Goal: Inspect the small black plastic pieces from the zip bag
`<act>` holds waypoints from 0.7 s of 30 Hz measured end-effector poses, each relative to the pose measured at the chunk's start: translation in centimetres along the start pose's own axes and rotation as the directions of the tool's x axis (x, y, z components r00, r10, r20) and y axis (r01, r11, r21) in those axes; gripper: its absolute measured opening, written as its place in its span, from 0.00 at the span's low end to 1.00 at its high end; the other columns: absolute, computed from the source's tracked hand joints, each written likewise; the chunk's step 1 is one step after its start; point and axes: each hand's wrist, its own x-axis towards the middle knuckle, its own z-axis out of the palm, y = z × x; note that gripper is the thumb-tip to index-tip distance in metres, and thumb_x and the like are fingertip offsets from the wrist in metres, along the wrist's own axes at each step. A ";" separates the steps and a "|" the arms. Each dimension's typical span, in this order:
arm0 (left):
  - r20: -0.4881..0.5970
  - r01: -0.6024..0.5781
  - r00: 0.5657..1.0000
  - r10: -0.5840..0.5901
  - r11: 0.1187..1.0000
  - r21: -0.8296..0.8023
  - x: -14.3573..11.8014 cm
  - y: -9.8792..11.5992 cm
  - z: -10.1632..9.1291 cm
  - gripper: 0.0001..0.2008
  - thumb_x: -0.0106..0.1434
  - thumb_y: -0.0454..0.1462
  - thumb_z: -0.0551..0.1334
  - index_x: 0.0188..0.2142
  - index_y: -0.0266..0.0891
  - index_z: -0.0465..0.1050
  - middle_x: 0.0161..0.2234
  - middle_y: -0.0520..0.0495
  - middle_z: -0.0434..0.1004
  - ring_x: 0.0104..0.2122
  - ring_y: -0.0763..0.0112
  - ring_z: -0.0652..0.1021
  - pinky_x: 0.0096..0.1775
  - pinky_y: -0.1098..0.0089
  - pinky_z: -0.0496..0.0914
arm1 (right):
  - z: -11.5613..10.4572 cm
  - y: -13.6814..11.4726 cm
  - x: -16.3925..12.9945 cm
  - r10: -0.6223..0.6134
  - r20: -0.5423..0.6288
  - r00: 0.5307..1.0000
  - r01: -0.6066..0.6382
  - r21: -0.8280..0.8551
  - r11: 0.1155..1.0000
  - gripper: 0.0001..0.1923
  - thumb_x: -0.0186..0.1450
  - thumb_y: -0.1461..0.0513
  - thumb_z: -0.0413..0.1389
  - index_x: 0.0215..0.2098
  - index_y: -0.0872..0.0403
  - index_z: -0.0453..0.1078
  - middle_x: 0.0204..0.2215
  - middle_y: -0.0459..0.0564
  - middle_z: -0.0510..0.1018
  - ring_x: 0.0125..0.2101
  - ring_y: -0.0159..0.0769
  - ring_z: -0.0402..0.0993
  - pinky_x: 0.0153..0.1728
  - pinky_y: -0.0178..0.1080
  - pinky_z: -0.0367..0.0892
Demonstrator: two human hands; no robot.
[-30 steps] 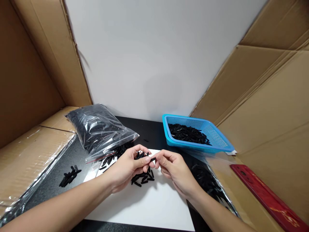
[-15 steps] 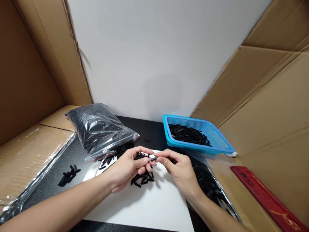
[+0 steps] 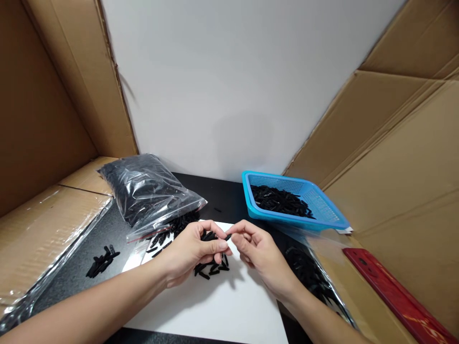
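Note:
Over the white sheet, my left hand (image 3: 206, 244) and my right hand (image 3: 255, 242) meet fingertip to fingertip. Between them is a small, slim black piece (image 3: 228, 237), pinched by thumb and forefinger on each side. Its exact kind is too small to tell. Under my left hand, loose black pieces (image 3: 214, 270) of similar shape lie scattered on the white sheet (image 3: 215, 310). More of them form a heap (image 3: 184, 222) at the mouth of a clear zip bag (image 3: 150, 188) packed with black material.
A blue basket (image 3: 332, 210) at the back right holds many black pieces. A small black pile (image 3: 102, 262) lies at left on the dark table. Beside my right forearm is another clear bag (image 3: 311, 272) of black pieces, then a red object (image 3: 398, 296). Cardboard walls (image 3: 405, 138) flank the table.
The piece has turned between my fingertips: a shiny metallic-looking side showed before, a matte black side now. My left thumb and forefinger have closed nearer to its end.

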 end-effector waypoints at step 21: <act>0.074 -0.072 0.994 0.079 0.993 -0.097 0.0 -0.4 -0.1 0.12 0.61 0.40 0.67 0.36 0.36 0.66 0.32 0.44 0.79 0.24 0.78 0.70 0.26 0.74 0.56 | -0.2 -0.4 0.1 0.032 -0.003 0.999 -0.029 0.313 0.949 0.12 0.56 0.55 0.63 0.29 0.53 0.67 0.17 0.38 0.66 0.14 0.22 0.43 0.16 0.30 0.38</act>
